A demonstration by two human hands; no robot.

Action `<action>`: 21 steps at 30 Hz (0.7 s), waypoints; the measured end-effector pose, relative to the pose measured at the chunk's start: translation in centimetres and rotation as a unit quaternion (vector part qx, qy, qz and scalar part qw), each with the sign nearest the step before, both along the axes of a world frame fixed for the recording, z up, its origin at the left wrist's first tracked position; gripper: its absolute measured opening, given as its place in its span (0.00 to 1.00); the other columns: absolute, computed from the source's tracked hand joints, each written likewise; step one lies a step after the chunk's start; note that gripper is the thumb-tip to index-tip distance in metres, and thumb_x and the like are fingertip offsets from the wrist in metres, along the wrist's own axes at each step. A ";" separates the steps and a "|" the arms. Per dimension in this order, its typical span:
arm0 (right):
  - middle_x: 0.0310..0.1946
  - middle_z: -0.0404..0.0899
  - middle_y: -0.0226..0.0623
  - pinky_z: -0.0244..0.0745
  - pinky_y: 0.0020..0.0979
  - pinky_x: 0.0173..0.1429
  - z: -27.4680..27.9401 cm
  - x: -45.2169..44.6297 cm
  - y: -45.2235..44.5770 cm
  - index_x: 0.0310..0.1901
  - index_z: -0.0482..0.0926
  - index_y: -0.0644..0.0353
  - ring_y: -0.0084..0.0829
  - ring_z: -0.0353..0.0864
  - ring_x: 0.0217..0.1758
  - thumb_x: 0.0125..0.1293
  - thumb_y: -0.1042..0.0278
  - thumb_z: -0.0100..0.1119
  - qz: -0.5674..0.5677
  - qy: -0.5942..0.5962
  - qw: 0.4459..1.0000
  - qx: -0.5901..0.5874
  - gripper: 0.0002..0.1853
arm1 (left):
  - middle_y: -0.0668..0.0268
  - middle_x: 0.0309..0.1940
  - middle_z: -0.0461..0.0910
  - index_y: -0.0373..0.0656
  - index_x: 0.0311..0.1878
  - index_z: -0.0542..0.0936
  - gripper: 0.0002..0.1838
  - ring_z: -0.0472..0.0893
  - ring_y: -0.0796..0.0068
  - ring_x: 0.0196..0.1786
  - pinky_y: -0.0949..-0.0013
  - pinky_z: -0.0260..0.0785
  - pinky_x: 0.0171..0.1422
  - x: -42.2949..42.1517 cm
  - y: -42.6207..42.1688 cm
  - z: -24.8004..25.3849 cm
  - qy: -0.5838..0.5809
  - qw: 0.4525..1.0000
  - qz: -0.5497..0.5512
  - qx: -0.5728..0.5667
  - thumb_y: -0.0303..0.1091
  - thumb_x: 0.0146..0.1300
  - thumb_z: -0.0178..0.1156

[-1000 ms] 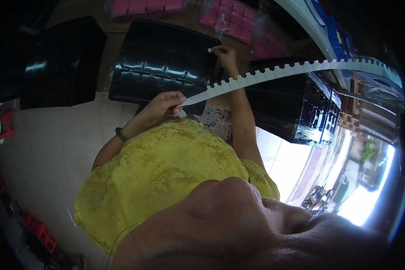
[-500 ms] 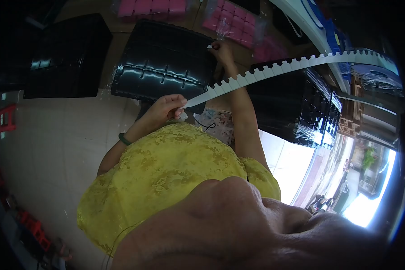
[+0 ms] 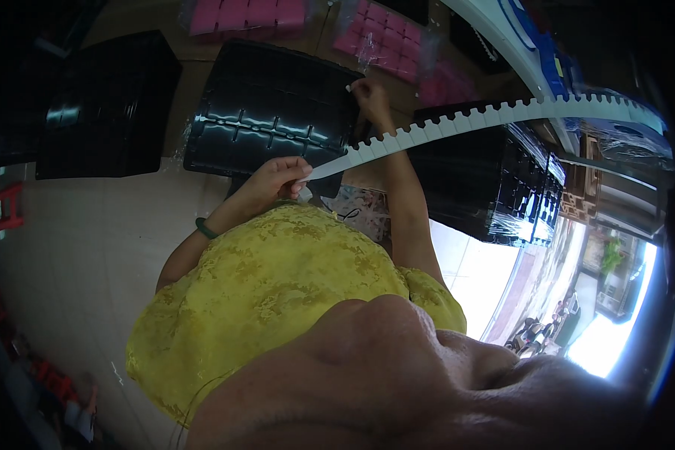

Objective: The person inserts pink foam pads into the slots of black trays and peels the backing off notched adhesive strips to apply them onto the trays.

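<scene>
My left hand [image 3: 280, 178] pinches the end of a long white strip [image 3: 427, 133] with square notches along its upper edge. The strip arcs up to the right, over my right forearm, toward a film-wrapped roll [image 3: 628, 132]. Beyond my left hand lies a black plastic tray [image 3: 266, 94] with moulded ridges. At its upper right corner is my right hand [image 3: 371, 97], fingers closed together on a small white piece [image 3: 349, 88] that pokes out at their tips. What kind of piece it is, I cannot make out.
More black trays stand stacked at the left [image 3: 105, 105] and at the right [image 3: 457, 176]. Pink blocks in clear plastic [image 3: 247, 13] lie at the back. A white curved frame [image 3: 502, 37] rises at upper right, and a red stool [image 3: 7, 208] stands on the floor.
My right hand has shifted slightly down and right at the tray's corner, still pinching the small white piece. My left hand stays on the strip. The whole view has tilted a little.
</scene>
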State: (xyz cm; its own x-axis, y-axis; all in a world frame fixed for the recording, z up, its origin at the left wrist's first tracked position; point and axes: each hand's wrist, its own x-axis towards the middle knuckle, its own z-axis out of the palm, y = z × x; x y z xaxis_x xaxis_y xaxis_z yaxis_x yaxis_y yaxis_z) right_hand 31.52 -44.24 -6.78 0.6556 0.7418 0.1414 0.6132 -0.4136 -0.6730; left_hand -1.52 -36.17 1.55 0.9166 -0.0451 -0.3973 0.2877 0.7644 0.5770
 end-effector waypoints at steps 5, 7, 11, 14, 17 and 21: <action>0.35 0.85 0.39 0.76 0.32 0.42 0.3 -3.6 -9.0 0.40 0.85 0.62 0.32 0.83 0.36 0.65 0.65 0.64 -0.106 0.095 0.989 0.042 0.09 | 0.79 0.23 0.68 0.46 0.34 0.76 0.11 0.67 0.89 0.26 0.80 0.65 0.35 0.3 0.2 -1.3 -0.028 0.999 0.000 -0.019 0.38 0.74 0.54; 0.36 0.85 0.39 0.77 0.32 0.43 1.2 -6.2 -14.0 0.39 0.85 0.61 0.32 0.85 0.38 0.65 0.65 0.63 -0.122 0.004 0.993 -0.006 0.09 | 0.78 0.23 0.68 0.46 0.34 0.76 0.11 0.67 0.89 0.26 0.80 0.65 0.35 0.4 0.0 -1.5 -0.036 0.999 0.004 -0.022 0.39 0.74 0.54; 0.37 0.86 0.39 0.76 0.30 0.48 -0.4 -9.5 -22.6 0.45 0.85 0.61 0.31 0.85 0.45 0.66 0.66 0.63 -0.131 -0.029 0.950 -0.282 0.10 | 0.78 0.24 0.67 0.46 0.35 0.76 0.12 0.67 0.89 0.27 0.80 0.65 0.35 0.4 -0.3 -1.4 -0.049 0.999 0.013 -0.007 0.40 0.75 0.54; 0.38 0.86 0.38 0.76 0.29 0.50 4.1 -12.0 -19.4 0.46 0.86 0.60 0.27 0.83 0.43 0.64 0.68 0.63 -0.107 0.124 0.979 -0.122 0.10 | 0.78 0.23 0.67 0.46 0.36 0.76 0.11 0.67 0.89 0.26 0.80 0.65 0.35 0.4 -0.8 -1.4 -0.044 0.999 0.010 -0.018 0.40 0.75 0.53; 0.41 0.85 0.35 0.74 0.27 0.52 11.7 -15.0 -12.1 0.48 0.85 0.61 0.22 0.80 0.42 0.65 0.72 0.61 -0.031 0.380 0.918 0.111 0.12 | 0.78 0.22 0.67 0.46 0.36 0.76 0.11 0.67 0.89 0.26 0.80 0.64 0.33 0.3 -1.3 -1.9 -0.042 0.998 0.004 -0.053 0.40 0.75 0.54; 0.38 0.84 0.34 0.73 0.27 0.50 12.9 -15.5 -7.6 0.43 0.83 0.65 0.23 0.78 0.40 0.63 0.74 0.62 0.091 0.519 0.823 0.212 0.08 | 0.78 0.21 0.66 0.45 0.37 0.76 0.11 0.67 0.89 0.25 0.81 0.62 0.31 -0.1 -1.8 -1.7 -0.048 0.994 0.014 -0.095 0.39 0.74 0.54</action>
